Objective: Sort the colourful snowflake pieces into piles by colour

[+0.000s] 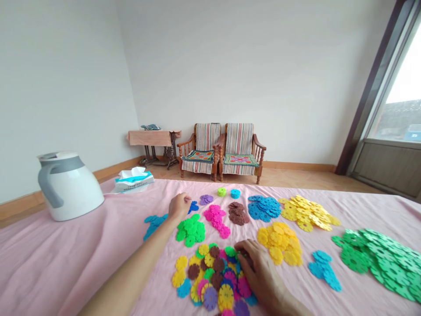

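Discs [215, 278] mostly face upward beside the curled right hand [255, 261]; left hand [179, 205] bent, both grips unclear.

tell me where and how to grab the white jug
Probably by the grey handle, coming from the left: the white jug stands upright with its handle bowing outward on that side, while its body looks broad and rounded, likely harder to grasp one-handed.

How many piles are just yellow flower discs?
2: one yellow plastic disc pile near the right hand, another yellow pile farther back, right of the blue disc pile.
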{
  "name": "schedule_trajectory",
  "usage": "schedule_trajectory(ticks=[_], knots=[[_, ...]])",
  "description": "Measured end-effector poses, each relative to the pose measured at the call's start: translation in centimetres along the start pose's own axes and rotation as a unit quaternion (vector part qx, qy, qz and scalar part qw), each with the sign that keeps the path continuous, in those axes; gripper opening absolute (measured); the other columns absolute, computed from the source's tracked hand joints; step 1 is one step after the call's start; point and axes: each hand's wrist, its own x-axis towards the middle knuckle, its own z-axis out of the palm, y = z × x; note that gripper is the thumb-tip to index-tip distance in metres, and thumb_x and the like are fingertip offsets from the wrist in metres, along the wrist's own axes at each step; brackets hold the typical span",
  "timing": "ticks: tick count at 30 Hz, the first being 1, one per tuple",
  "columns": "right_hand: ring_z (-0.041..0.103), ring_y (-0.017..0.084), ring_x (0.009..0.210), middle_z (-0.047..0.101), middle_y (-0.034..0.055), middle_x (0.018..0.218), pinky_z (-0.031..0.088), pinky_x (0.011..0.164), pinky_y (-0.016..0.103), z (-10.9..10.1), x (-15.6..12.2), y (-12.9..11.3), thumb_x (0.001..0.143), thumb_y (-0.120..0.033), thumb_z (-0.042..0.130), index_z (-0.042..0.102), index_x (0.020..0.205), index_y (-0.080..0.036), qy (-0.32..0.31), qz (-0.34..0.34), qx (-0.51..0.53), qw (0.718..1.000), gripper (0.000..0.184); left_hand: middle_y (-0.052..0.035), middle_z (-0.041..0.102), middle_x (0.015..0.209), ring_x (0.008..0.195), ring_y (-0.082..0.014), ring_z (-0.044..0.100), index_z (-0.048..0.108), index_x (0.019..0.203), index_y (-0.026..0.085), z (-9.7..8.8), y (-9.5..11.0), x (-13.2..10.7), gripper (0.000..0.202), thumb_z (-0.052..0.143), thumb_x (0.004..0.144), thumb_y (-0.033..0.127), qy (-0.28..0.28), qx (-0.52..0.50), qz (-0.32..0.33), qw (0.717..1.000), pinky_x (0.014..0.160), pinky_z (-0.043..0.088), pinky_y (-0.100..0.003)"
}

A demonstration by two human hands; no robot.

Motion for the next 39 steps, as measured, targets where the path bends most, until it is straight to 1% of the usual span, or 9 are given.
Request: schedule_trajectory(ticks=[4,7,9,12,15,22,27,31,39], knots=[[0.058,0.016,0.081,0.063,0.0024,0.084,0.042,0.074,0.027,0.1,0.0,0.4,0.09,-0.022,0.038,0.06,0.09,-0.02,0.017,0.0,0.027,1.0,0.022,0.0001,0.069,0.073,0.07,-0.014,0.062,0.07,0.077,0.017,-1.0,3.0,-4.8,0.012,0.06,0.072,0.017,-0.112,-0.048,0.116,0.986,0.066,0.045,-0.02],[0.059,0.016,0.079,0.064,0.0019,0.081,0.042,0.072,0.027,0.2,0.1,0.6,0.088,-0.022,0.039,0.061,0.086,-0.02,0.031,0.008,0.025,0.999,0.022,-0.001,0.069,0.076,0.073,-0.0139,0.061,0.071,0.077,0.017,-1.8,5.4,-9.2,0.014,0.057,0.076,0.018,-0.231,-0.093,0.263,0.932,0.067,0.043,-0.021],[0.059,0.016,0.077,0.064,0.0021,0.08,0.042,0.07,0.027,0.2,0.1,0.7,0.087,-0.022,0.04,0.061,0.084,-0.02,0.041,0.017,0.016,0.999,0.022,-0.0009,0.066,0.079,0.074,-0.0138,0.059,0.072,0.08,0.019,-2.0,6.6,-11.6,0.012,0.06,0.075,0.019,-0.267,-0.078,0.315,0.907,0.07,0.043,-0.022],[0.06,0.016,0.075,0.064,0.0024,0.078,0.043,0.067,0.026,0.2,0.2,0.8,0.086,-0.023,0.038,0.061,0.085,-0.019,0.059,0.036,0.011,0.998,0.023,-0.0021,0.064,0.086,0.082,-0.0164,0.056,0.071,0.089,0.022,-1.6,7.5,-13.7,0.017,0.064,0.074,0.021,-0.275,-0.03,0.358,0.892,0.075,0.042,-0.025],[0.06,0.016,0.072,0.064,0.0021,0.076,0.043,0.066,0.026,0.0,0.2,0.8,0.085,-0.023,0.038,0.06,0.085,-0.019,0.065,0.047,0.008,0.997,0.023,-0.0032,0.064,0.09,0.089,-0.0192,0.055,0.07,0.092,0.023,-0.8,7.6,-14.1,0.019,0.067,0.074,0.024,-0.271,-0.006,0.374,0.887,0.079,0.041,-0.028],[0.061,0.016,0.071,0.065,0.0024,0.075,0.044,0.065,0.026,0.0,0.2,0.8,0.084,-0.022,0.038,0.061,0.083,-0.018,0.055,0.046,0.002,0.997,0.024,-0.003,0.064,0.08,0.082,-0.0174,0.055,0.069,0.086,0.02,-0.1,7.3,-14.2,0.018,0.051,0.085,0.017,-0.25,0.024,0.409,0.877,0.077,0.039,-0.029],[0.061,0.016,0.07,0.066,0.002,0.075,0.044,0.064,0.025,0.2,0.2,1.2,0.081,-0.018,0.038,0.062,0.084,-0.019,0.057,0.038,0.008,0.998,0.025,-0.0029,0.063,0.09,0.09,-0.0188,0.053,0.067,0.094,0.022,-0.3,7.2,-14.3,0.016,0.062,0.079,0.024,-0.227,0.006,0.381,0.896,0.08,0.039,-0.029],[0.061,0.015,0.072,0.067,0.0018,0.076,0.044,0.065,0.025,0.2,0.3,1.3,0.079,-0.015,0.037,0.062,0.083,-0.019,0.067,0.036,0.016,0.997,0.026,-0.0018,0.064,0.098,0.095,-0.0195,0.052,0.066,0.102,0.025,-0.6,7.2,-13.9,0.025,0.065,0.077,0.028,-0.258,-0.009,0.397,0.881,0.084,0.038,-0.03],[0.06,0.016,0.069,0.065,0.0015,0.073,0.044,0.063,0.025,0.7,0.2,1.3,0.077,-0.014,0.04,0.061,0.08,-0.019,0.076,0.039,0.014,0.996,0.022,-0.0015,0.065,0.091,0.09,-0.0197,0.053,0.069,0.092,0.025,-1.1,7.0,-13.6,0.024,0.069,0.073,0.04,-0.285,0.0,0.388,0.877,0.078,0.039,-0.029]])
